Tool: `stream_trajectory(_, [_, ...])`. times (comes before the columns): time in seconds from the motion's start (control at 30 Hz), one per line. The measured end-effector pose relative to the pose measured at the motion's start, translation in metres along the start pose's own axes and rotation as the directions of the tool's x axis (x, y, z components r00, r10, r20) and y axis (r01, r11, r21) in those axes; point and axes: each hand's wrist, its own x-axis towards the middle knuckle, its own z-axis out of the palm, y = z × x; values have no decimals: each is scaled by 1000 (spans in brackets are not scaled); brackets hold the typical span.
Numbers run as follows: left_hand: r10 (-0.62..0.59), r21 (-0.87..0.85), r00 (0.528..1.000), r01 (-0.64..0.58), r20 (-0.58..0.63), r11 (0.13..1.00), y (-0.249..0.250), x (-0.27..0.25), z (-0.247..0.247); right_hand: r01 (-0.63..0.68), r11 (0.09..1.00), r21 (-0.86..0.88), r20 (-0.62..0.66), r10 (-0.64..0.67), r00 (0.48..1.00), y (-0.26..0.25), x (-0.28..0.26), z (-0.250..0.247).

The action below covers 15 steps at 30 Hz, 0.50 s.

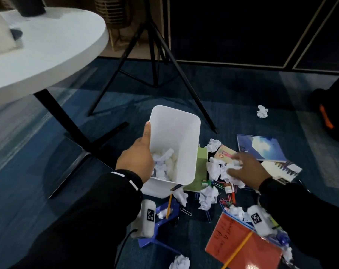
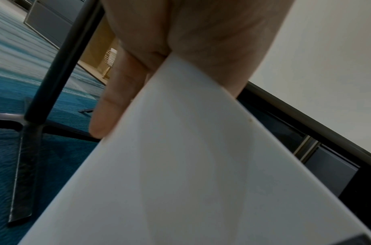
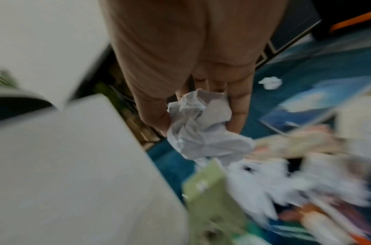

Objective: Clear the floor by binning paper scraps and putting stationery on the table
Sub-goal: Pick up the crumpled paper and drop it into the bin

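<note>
My left hand [image 1: 139,156] grips the near-left rim of a white plastic bin [image 1: 184,133], thumb along the outside; crumpled paper [image 1: 163,164] lies inside. In the left wrist view my fingers [image 2: 117,99] press the bin wall [image 2: 201,165]. My right hand [image 1: 244,167] holds a crumpled paper ball [image 1: 234,166] just above the scrap pile on the carpet, right of the bin. The right wrist view shows the paper ball [image 3: 201,126] pinched between thumb and fingers [image 3: 239,106]. More paper balls [image 1: 207,197], a green notebook [image 1: 200,167], paper clips [image 1: 226,200] and pencils [image 1: 168,206] lie around.
A round white table [image 1: 48,55] stands at the left on a black cross base [image 1: 77,136]. A black tripod [image 1: 155,55] stands behind the bin. An orange notebook [image 1: 240,241] with a pencil, picture books [image 1: 261,148] and a lone paper ball [image 1: 262,111] lie on the blue carpet.
</note>
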Motion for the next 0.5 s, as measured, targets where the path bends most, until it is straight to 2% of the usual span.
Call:
stream_trajectory(0.13, [9,17,1000,-9,-9,1000,4,-1,3,210,945,249,-116,-186,976,-92,-15,-57])
stream_trajectory(0.27, [-8,25,1000,8,-5,1000,6,-3,4,359,861,361,-235,-289,928,-156,-16,-81])
stream_trajectory(0.33, [-13,19,1000,13,-9,1000,7,-4,5,389,840,378,-199,-337,920,-176,-15,-80])
stream_trajectory(0.43, [-11,10,1000,11,-9,1000,7,-4,5,361,866,346,-73,-359,930,-187,-10,-74])
stream_trajectory(0.5, [-9,18,1000,9,-5,1000,7,-4,6,339,849,405,-130,-314,940,-179,-5,-73])
